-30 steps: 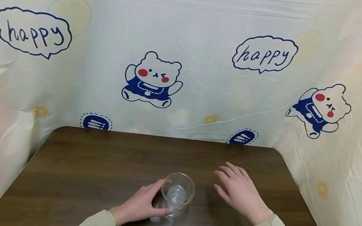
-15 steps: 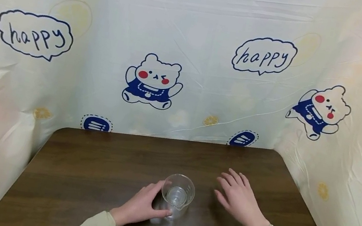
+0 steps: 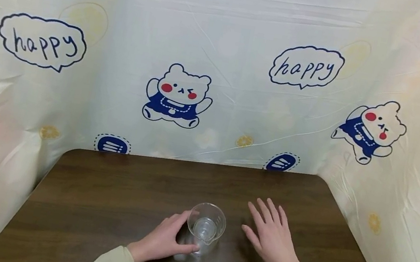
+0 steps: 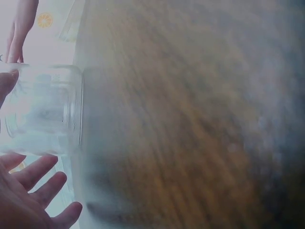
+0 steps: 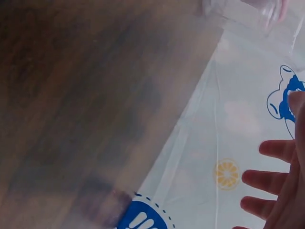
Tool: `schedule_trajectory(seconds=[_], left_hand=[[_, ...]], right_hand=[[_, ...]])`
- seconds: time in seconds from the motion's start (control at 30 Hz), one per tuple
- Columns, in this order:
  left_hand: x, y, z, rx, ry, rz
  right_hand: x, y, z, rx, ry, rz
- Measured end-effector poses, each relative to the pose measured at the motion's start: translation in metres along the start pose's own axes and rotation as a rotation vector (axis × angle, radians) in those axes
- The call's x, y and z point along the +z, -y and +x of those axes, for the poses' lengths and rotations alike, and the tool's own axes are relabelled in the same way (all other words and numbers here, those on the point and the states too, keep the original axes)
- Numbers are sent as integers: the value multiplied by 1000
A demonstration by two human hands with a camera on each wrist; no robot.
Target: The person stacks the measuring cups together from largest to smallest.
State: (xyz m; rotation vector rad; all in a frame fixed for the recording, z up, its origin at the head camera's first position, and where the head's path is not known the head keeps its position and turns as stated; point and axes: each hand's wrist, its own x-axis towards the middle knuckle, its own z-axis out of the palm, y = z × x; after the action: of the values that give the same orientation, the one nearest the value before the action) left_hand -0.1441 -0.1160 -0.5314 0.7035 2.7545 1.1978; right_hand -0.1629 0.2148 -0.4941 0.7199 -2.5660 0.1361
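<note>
A clear glass beaker [image 3: 206,229] with a pouring lip stands upright on the brown table. Inside it shows a smaller round, clear outline. My left hand [image 3: 162,240] holds the beaker from the left, thumb at the near side and fingers around the far side. Seen from the left wrist, the beaker [image 4: 43,112] sits between the thumb and the spread fingers [image 4: 38,171]. To the right of the beaker, apart from it, my right hand [image 3: 276,242] hovers palm down over the table, fingers extended and holding nothing. The right wrist view catches part of the beaker [image 5: 243,12] at its top.
The dark wood-grain table [image 3: 111,188] has rounded far corners. A pale curtain [image 3: 235,107] printed with bears, orange slices and "happy" bubbles hangs right behind the table and along both sides.
My right hand has turned, its fingers now pointing more away from me and spread wider, and has shifted slightly toward me. The left hand and the beaker stay in place.
</note>
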Motion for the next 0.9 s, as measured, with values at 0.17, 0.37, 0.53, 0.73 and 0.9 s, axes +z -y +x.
schedule_trajectory(seconds=[0.17,0.37,0.53,0.73,0.9], left_hand=[[1,1,0,-1,1,-10],[2,2,0,16,-2,-6],[1,4,-1,32,-10,14],[-6,11,-7,66,-8,56],[-21,17,-15,67,-80,152]], right_hand=[[6,3,-2,9,-39,-13],[10,5,-4,17,-49,-21],[11,6,-3,33,-37,-25],[13,5,-5,48,-25,-21],[15,4,-4,63,-8,-14]])
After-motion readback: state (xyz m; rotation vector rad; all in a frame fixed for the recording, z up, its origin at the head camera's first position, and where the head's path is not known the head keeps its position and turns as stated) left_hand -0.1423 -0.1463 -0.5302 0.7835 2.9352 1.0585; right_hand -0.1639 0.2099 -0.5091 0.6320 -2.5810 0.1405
